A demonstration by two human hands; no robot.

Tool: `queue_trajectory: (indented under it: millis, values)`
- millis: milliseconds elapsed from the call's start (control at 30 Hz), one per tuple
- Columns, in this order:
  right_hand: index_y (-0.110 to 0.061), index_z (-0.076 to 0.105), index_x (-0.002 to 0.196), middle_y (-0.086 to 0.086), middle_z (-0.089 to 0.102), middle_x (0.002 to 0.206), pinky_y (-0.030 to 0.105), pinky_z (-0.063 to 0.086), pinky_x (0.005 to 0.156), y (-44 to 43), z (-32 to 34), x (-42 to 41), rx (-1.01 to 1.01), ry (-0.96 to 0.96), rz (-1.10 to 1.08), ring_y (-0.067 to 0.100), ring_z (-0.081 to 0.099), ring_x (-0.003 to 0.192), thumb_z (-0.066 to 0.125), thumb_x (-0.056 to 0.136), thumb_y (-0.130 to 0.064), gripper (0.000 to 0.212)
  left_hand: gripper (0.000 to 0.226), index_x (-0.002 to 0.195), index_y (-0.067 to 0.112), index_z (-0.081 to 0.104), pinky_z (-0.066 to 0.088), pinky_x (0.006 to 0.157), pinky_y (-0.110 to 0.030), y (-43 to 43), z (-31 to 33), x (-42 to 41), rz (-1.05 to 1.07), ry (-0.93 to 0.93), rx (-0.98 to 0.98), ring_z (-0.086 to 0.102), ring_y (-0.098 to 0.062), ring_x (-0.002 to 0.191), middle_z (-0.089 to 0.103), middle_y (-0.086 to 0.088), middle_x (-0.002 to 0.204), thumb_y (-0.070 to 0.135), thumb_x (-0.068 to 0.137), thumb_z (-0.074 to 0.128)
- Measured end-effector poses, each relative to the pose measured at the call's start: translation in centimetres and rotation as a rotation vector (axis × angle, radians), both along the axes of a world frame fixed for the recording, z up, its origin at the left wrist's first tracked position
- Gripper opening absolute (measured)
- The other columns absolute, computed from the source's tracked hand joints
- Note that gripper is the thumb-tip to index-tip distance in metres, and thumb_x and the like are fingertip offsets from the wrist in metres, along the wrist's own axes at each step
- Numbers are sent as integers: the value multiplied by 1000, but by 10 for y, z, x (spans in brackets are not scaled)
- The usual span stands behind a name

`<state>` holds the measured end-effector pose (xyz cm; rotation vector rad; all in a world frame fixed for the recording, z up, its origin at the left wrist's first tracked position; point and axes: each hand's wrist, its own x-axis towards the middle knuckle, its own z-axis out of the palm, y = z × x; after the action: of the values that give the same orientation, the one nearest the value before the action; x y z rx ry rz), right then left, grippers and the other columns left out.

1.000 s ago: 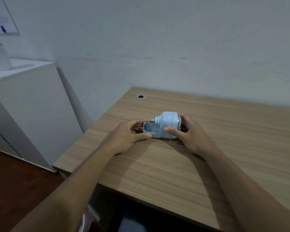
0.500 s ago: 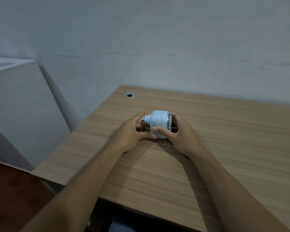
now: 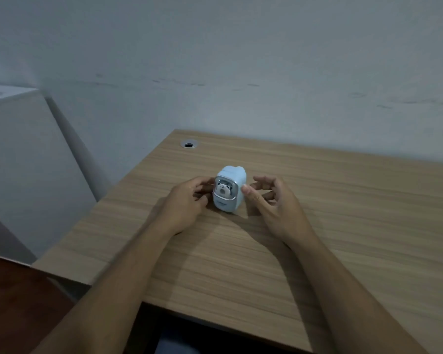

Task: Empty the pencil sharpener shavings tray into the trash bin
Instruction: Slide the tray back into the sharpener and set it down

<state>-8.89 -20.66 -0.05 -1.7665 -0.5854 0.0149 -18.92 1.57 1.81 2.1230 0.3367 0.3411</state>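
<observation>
A small light-blue pencil sharpener [image 3: 229, 191] stands upright on the wooden desk [image 3: 317, 238], its front with a panda picture facing me. Its tray sits pushed into the body. My left hand [image 3: 187, 200] is at its left side, fingertips touching or almost touching it. My right hand [image 3: 271, 200] hovers just right of it, fingers apart and curled, thumb tip close to the sharpener's edge. No trash bin is in view.
A round cable hole [image 3: 189, 144] sits at the desk's far left corner. A white cabinet [image 3: 23, 162] stands left of the desk. The white wall runs behind; dark red floor [image 3: 16, 302] shows at lower left.
The sharpener lay on its side between both hands with the tray out; now the tray is in and it stands upright. My right hand has let go and opened.
</observation>
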Motion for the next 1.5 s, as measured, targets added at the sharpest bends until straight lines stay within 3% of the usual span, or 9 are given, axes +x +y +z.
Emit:
queue_trajectory:
  millis: [233,400,533,633,833,967,1167,1300,1500]
  values:
    - [-35,53,160,-24,70,136,13,59,85,-7,-2,-7,-103,-81,180,2,81,97,101,77,-43,96,57,146,58,66,61,111,-47,3,-3,-11,-202,43,46,79,-10,117,80,25,137,37,92,67]
    - [-37,56,159,-23,77,124,12,59,85,-1,3,-8,-135,-136,157,-3,79,100,95,80,-53,90,55,147,38,74,62,111,-49,0,1,-9,-202,-33,-58,83,-20,116,86,15,130,45,94,88]
    - [-39,58,156,-12,83,114,34,67,84,10,7,7,-103,-129,124,11,82,89,88,83,-56,80,47,142,22,80,60,97,-14,-2,4,9,-143,-121,-102,82,-4,116,89,7,123,25,96,90]
    - [-30,54,160,-31,68,136,15,59,81,22,5,29,-35,-164,62,1,77,94,85,95,-42,73,43,140,23,82,50,85,1,-4,6,37,-82,-159,-60,78,13,108,88,11,125,32,98,87]
    - [-19,55,160,-12,66,145,14,56,89,36,5,96,-31,-213,-40,1,75,110,74,107,-32,58,38,141,17,80,56,96,-11,-13,5,114,-88,-207,-119,76,13,103,85,11,115,24,104,81]
    - [-15,53,161,-8,64,146,1,50,83,38,4,147,-70,-227,-64,-23,69,98,71,109,-29,57,35,139,23,81,48,81,1,-12,4,166,-93,-191,-71,71,27,85,83,23,102,29,105,80]
    - [-14,49,162,-14,64,141,9,53,91,47,3,206,-147,-249,-72,-27,65,99,68,111,-28,56,40,146,18,78,50,87,0,0,7,224,-123,-176,2,78,2,113,84,1,133,29,107,77]
    - [-15,44,166,-9,66,141,35,58,104,54,3,227,-193,-277,-97,10,76,110,65,112,-25,58,40,145,17,78,44,76,6,5,0,253,-138,-193,27,66,34,82,85,3,126,26,106,78]
    - [-15,32,173,5,59,166,35,48,110,63,-4,237,-318,-249,-123,29,64,145,57,115,-27,64,45,148,17,76,50,91,-1,13,-7,272,-149,-199,84,75,4,110,85,0,133,23,104,81]
